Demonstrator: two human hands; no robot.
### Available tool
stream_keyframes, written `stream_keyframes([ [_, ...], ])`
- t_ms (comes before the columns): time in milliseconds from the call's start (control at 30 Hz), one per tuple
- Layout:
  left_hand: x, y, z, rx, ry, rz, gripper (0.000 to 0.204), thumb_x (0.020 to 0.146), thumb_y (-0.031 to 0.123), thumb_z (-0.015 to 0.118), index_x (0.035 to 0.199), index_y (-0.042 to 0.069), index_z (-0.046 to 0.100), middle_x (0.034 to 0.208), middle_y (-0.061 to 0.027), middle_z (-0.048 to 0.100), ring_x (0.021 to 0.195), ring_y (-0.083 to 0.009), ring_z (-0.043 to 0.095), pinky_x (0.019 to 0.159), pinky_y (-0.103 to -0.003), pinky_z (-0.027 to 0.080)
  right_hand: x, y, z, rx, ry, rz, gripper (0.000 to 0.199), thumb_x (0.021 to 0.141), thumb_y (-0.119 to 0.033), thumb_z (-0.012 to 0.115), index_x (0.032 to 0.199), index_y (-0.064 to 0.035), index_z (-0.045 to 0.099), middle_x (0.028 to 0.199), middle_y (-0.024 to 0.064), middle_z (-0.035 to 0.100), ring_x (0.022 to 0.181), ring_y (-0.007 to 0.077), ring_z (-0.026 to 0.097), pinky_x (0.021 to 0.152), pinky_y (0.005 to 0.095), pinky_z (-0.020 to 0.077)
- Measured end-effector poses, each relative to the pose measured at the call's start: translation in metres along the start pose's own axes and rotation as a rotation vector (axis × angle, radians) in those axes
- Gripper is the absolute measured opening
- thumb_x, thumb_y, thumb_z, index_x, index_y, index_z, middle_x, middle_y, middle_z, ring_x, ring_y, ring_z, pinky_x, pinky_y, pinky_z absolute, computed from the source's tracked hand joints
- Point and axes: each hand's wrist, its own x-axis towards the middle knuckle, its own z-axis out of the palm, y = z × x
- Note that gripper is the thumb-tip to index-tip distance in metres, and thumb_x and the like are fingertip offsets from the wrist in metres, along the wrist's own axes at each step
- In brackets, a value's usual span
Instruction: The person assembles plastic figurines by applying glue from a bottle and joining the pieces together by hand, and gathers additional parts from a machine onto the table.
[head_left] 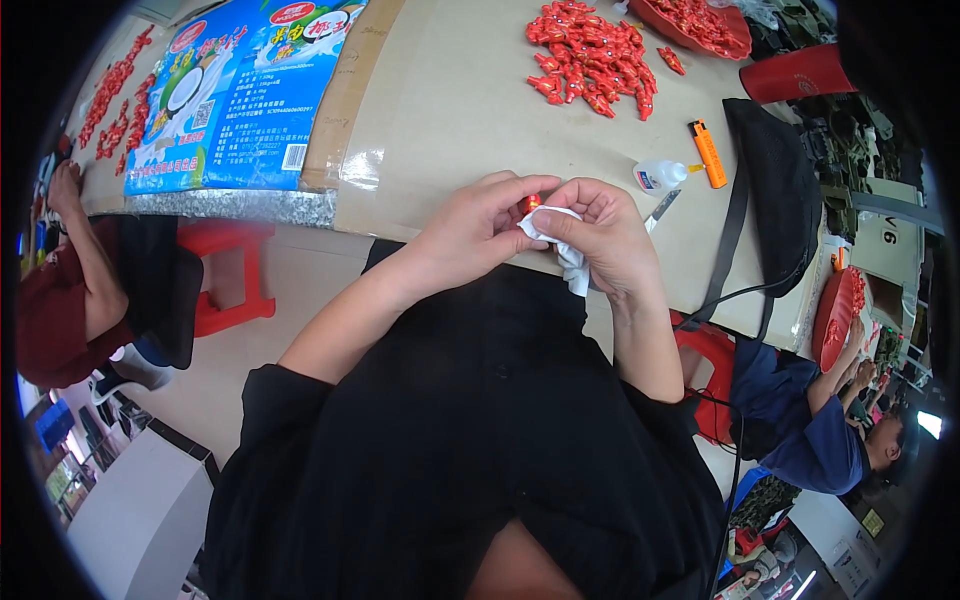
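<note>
My left hand (470, 228) is closed at the near table edge, its fingertips pinching a small shiny red piece (531, 203) with a touch of gold. My right hand (612, 238) meets it, gripping a crumpled white cloth (572, 258) between thumb and fingers. The cloth touches the red piece, and most of that piece is hidden by my fingers. Farther off on the table lies a heap of small red figures (590, 60), which look alike; their exact kind is too small to tell.
Right of my hands are a small white bottle (658, 176), an orange box cutter (707, 155), a blade (662, 206) and a black bag (770, 200). A red tray (735, 40) stands behind. Blue printed cardboard (235, 100) covers the left. People sit at both sides.
</note>
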Motion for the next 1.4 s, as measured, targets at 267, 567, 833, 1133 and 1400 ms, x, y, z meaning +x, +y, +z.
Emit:
stream_keyframes([
  [267, -0.001, 0.001, 0.001, -0.096, -0.032, -0.034, 0.045, 0.075, -0.009, 0.052, 0.117, -0.001, 0.040, 0.097, -0.0058, 0.043, 0.090, -0.0131, 0.051, 0.077, -0.024, 0.047, -0.005, -0.002, 0.001, 0.063, -0.015, 0.000, 0.010, 0.073, -0.001, 0.061, 0.076, 0.0033, 0.053, 0.071, 0.0091, 0.059, 0.061, 0.0104, 0.057, 0.054, 0.0190, 0.0460],
  [567, 0.001, 0.010, 0.000, -0.343, 0.007, -0.117, 0.045, 0.073, -0.008, 0.056, 0.116, -0.001, 0.042, 0.082, 0.0013, 0.043, 0.073, -0.0041, 0.047, 0.070, -0.018, 0.043, -0.048, -0.005, -0.043, 0.143, 0.279, -0.517, 0.010, 0.082, -0.011, 0.050, 0.080, -0.0015, 0.052, 0.068, 0.0047, 0.052, 0.047, 0.0068, 0.043, 0.037, 0.0176, 0.0318],
  [833, 0.000, 0.010, 0.000, -0.337, 0.033, -0.073, 0.037, 0.079, 0.001, 0.053, 0.114, -0.001, 0.042, 0.082, -0.0012, 0.047, 0.072, -0.0058, 0.047, 0.065, -0.020, 0.043, -0.055, -0.026, -0.062, -1.701, 1.157, -0.848, 0.016, 0.071, -0.012, 0.064, 0.082, -0.0021, 0.059, 0.074, 0.0085, 0.057, 0.070, 0.0191, 0.052, 0.064, 0.0289, 0.0412],
  [1133, -0.001, 0.009, 0.000, -0.371, 0.072, -0.096, 0.031, 0.084, 0.008, 0.047, 0.113, -0.001, 0.043, 0.081, -0.0037, 0.052, 0.068, -0.0080, 0.048, 0.062, -0.021, 0.042, -0.021, 0.016, 0.014, -0.329, 0.368, -0.335, 0.014, 0.074, -0.004, 0.060, 0.086, 0.0014, 0.057, 0.072, 0.0014, 0.055, 0.060, 0.0027, 0.048, 0.053, 0.0149, 0.0394],
  [1400, 0.000, 0.010, 0.000, -0.405, 0.100, -0.128, 0.022, 0.082, 0.004, 0.049, 0.104, -0.001, 0.047, 0.079, -0.0054, 0.054, 0.066, -0.0082, 0.051, 0.061, -0.020, 0.043, -0.016, 0.013, 0.012, -0.135, 0.262, -0.203, 0.010, 0.076, -0.002, 0.057, 0.083, 0.0024, 0.054, 0.072, 0.0018, 0.057, 0.058, 0.0004, 0.049, 0.050, 0.0127, 0.0376],
])
